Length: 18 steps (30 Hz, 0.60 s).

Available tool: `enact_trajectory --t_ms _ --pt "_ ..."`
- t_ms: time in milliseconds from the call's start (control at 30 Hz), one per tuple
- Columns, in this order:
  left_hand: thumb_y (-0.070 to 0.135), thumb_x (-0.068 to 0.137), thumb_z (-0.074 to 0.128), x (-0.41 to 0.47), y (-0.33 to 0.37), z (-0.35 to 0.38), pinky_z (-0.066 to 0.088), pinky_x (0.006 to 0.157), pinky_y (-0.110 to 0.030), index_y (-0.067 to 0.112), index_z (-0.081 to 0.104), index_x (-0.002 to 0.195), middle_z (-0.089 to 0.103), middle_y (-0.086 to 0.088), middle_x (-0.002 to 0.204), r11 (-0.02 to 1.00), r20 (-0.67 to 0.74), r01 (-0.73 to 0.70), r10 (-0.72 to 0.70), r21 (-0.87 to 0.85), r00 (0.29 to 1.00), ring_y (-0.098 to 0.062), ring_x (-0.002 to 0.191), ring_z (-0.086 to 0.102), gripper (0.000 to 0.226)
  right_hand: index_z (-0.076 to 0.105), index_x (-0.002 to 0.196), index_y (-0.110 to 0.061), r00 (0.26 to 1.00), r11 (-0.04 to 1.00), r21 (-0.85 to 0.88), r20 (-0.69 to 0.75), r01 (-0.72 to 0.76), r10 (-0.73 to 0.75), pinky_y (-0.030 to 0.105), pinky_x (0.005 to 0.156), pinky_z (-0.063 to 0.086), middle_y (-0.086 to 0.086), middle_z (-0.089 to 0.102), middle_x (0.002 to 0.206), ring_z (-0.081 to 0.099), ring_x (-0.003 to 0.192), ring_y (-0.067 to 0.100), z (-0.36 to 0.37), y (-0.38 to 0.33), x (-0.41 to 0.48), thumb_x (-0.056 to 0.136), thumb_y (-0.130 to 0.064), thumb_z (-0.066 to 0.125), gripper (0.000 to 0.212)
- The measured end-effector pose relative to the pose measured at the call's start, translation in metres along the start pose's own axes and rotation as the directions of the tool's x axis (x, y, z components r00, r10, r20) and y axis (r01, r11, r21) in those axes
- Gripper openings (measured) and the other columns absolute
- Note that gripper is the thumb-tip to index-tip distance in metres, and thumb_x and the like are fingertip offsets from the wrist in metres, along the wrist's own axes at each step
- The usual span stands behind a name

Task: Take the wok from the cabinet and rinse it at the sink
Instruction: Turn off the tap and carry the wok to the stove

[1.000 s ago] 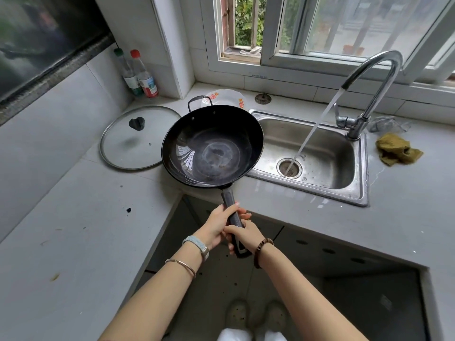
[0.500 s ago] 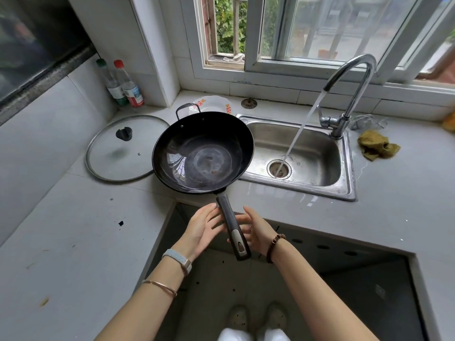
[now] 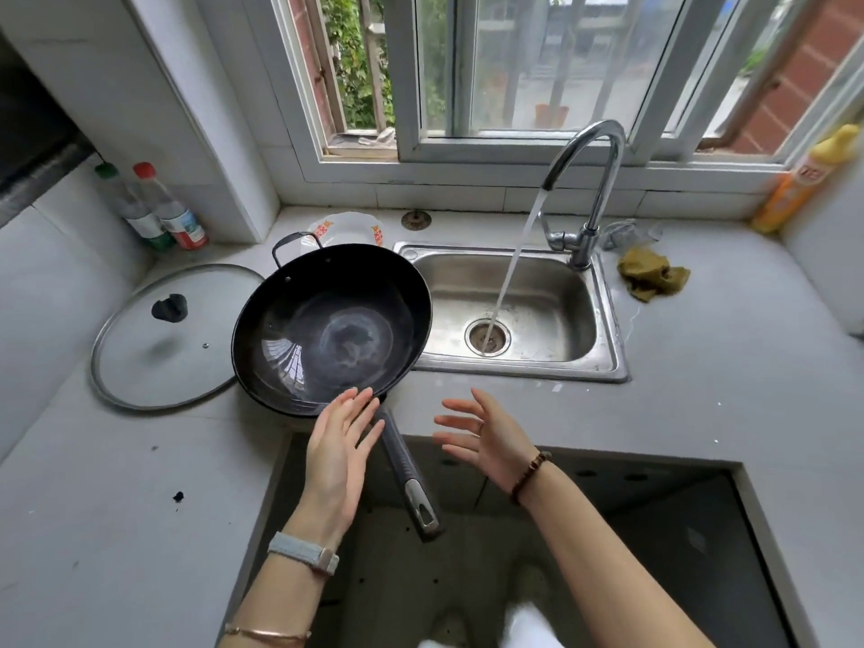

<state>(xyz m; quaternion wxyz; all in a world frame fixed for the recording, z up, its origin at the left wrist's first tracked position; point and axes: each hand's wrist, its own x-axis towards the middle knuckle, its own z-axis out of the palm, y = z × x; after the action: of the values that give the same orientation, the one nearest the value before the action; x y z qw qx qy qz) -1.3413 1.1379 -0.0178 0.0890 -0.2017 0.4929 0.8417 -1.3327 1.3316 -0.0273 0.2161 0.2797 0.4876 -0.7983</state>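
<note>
The black wok (image 3: 329, 327) rests on the grey counter just left of the steel sink (image 3: 608, 320), its long handle (image 3: 406, 474) sticking out over the counter's front edge. My left hand (image 3: 339, 453) hovers with straight fingers just left of the handle, fingertips near the wok's rim. On the handle's other side my right hand (image 3: 484, 437) is spread, palm facing left, apart from it. Neither hand holds anything. Water streams from the faucet (image 3: 589, 180) into the sink drain (image 3: 487, 336).
A glass lid (image 3: 163, 339) lies left of the wok, overlapped by its rim. Two bottles (image 3: 159, 212) stand in the back left corner. A white bowl (image 3: 348, 229) sits behind the wok. A yellow rag (image 3: 652, 278) and an orange bottle (image 3: 795, 189) are right of the sink.
Both hands let go of the wok handle and opened out to either side of it. The wok now lies by itself on the counter.
</note>
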Motion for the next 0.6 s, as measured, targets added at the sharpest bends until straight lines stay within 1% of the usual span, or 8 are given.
enact_trajectory --t_ms 67,167,267,333,433,500,567,600 --pt "0.015 0.103 0.04 0.005 0.01 0.023 0.045 0.103 -0.043 0.011 0.053 0.127 0.063 -0.012 0.128 0.999 0.065 -0.04 0.04 0.007 0.997 -0.023 0.119 0.061 0.027 0.064 0.109 -0.011 0.994 0.993 0.057 -0.038 0.106 -0.104 0.04 0.096 0.048 0.014 0.064 0.115 0.062 0.107 0.032 -0.013 -0.02 -0.002 0.098 -0.043 0.038 0.042" --pt "0.015 0.103 0.04 0.021 0.022 0.064 0.046 0.101 -0.041 0.012 0.055 0.123 0.064 -0.013 0.127 0.995 0.164 -0.095 0.091 0.016 0.982 -0.023 0.119 0.061 0.025 0.064 0.108 -0.012 0.971 0.965 0.116 -0.082 0.234 -0.226 0.041 0.1 0.046 0.012 0.064 0.116 0.061 0.11 0.032 -0.035 -0.058 -0.008 0.099 -0.04 0.039 0.039" --pt "0.016 0.102 0.044 0.041 0.026 0.11 0.047 0.099 -0.038 0.012 0.054 0.123 0.064 -0.011 0.127 0.992 0.231 -0.125 0.117 0.019 0.966 -0.022 0.119 0.061 0.024 0.063 0.109 -0.012 0.946 0.941 0.123 -0.12 0.316 -0.302 0.043 0.103 0.043 0.011 0.063 0.116 0.06 0.107 0.029 -0.056 -0.098 -0.009 0.1 -0.038 0.037 0.038" --pt "0.016 0.101 0.045 0.055 0.026 0.139 0.048 0.097 -0.035 0.012 0.054 0.122 0.064 -0.01 0.126 0.989 0.258 -0.149 0.138 0.023 0.956 -0.022 0.119 0.061 0.024 0.063 0.108 -0.013 0.937 0.932 0.118 -0.121 0.342 -0.328 0.043 0.104 0.041 0.01 0.063 0.115 0.06 0.105 0.028 -0.07 -0.124 -0.004 0.1 -0.038 0.036 0.038" --pt "0.016 0.1 0.047 0.077 0.021 0.179 0.049 0.096 -0.035 0.014 0.055 0.119 0.064 -0.011 0.126 0.981 0.253 -0.19 0.173 0.044 0.952 -0.022 0.118 0.062 0.021 0.064 0.108 -0.013 0.93 0.925 0.115 -0.102 0.363 -0.352 0.04 0.1 0.044 0.009 0.064 0.114 0.062 0.101 0.026 -0.089 -0.16 0.01 0.099 -0.039 0.038 0.038" --pt "0.015 0.099 0.048 0.095 0.017 0.2 0.049 0.096 -0.034 0.016 0.056 0.116 0.063 -0.012 0.127 0.975 0.242 -0.213 0.193 0.06 0.951 -0.023 0.118 0.061 0.019 0.064 0.108 -0.014 0.924 0.921 0.094 -0.103 0.378 -0.369 0.037 0.094 0.047 0.008 0.065 0.111 0.062 0.099 0.024 -0.101 -0.183 0.025 0.1 -0.038 0.037 0.037" --pt "0.014 0.099 0.048 0.113 0.012 0.219 0.048 0.099 -0.035 0.018 0.056 0.114 0.062 -0.011 0.127 0.962 0.229 -0.25 0.221 0.108 0.948 -0.023 0.119 0.06 0.017 0.064 0.105 -0.016 0.906 0.911 0.033 -0.124 0.412 -0.405 0.033 0.088 0.048 0.006 0.065 0.11 0.062 0.097 0.022 -0.111 -0.203 0.042 0.1 -0.036 0.038 0.033" --pt "0.013 0.099 0.049 0.123 0.009 0.228 0.047 0.101 -0.036 0.019 0.057 0.113 0.062 -0.01 0.126 0.949 0.219 -0.278 0.242 0.15 0.945 -0.022 0.119 0.06 0.017 0.064 0.104 -0.016 0.887 0.899 -0.03 -0.147 0.437 -0.437 0.033 0.088 0.048 0.006 0.065 0.11 0.061 0.096 0.021 -0.116 -0.212 0.051 0.099 -0.033 0.041 0.029"
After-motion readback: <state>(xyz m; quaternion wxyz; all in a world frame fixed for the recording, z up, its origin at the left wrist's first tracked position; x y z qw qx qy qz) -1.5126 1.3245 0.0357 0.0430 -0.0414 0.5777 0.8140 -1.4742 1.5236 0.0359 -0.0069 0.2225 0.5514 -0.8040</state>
